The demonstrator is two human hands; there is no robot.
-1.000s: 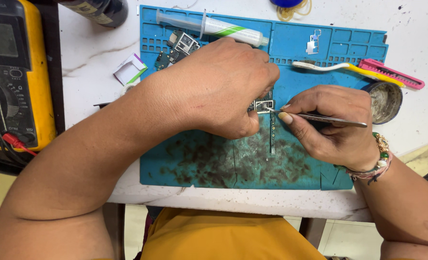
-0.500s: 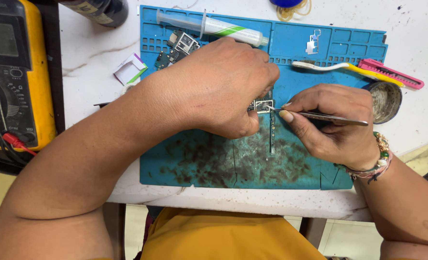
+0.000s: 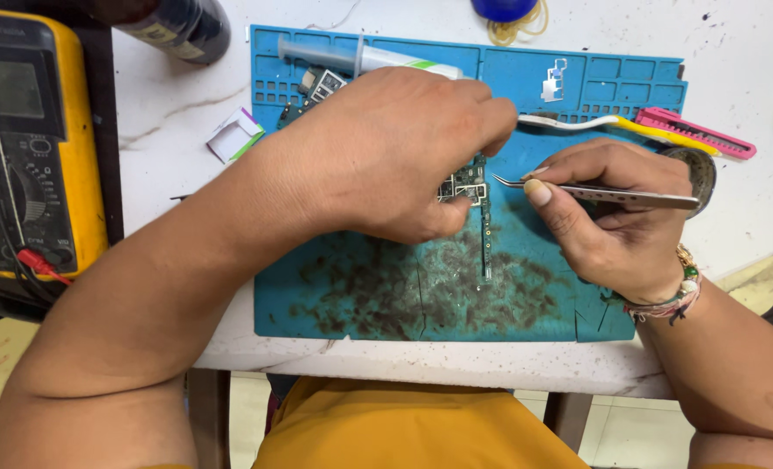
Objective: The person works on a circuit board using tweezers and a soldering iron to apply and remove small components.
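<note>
A small green circuit board (image 3: pixel 471 187) lies on a stained blue work mat (image 3: pixel 577 104). My left hand (image 3: pixel 395 152) is curled over the board's left part and pins it to the mat, hiding most of it. My right hand (image 3: pixel 608 217) pinches metal tweezers (image 3: pixel 595 193), whose tips sit just right of the board's upper edge, at or barely off it. A thin strip of the board runs down toward me between the two hands.
A yellow multimeter (image 3: pixel 34 143) with a red probe lead sits at the left. A syringe (image 3: pixel 386 61), a toothbrush (image 3: pixel 612 124), a pink cutter (image 3: pixel 695 132) and a small metal shield (image 3: pixel 556 80) lie along the mat's far side. A dark bottle (image 3: pixel 182 26) stands at top left.
The tweezers' tips have drawn a little to the right, away from the board's metal frame. My left hand keeps its hold on the board.
</note>
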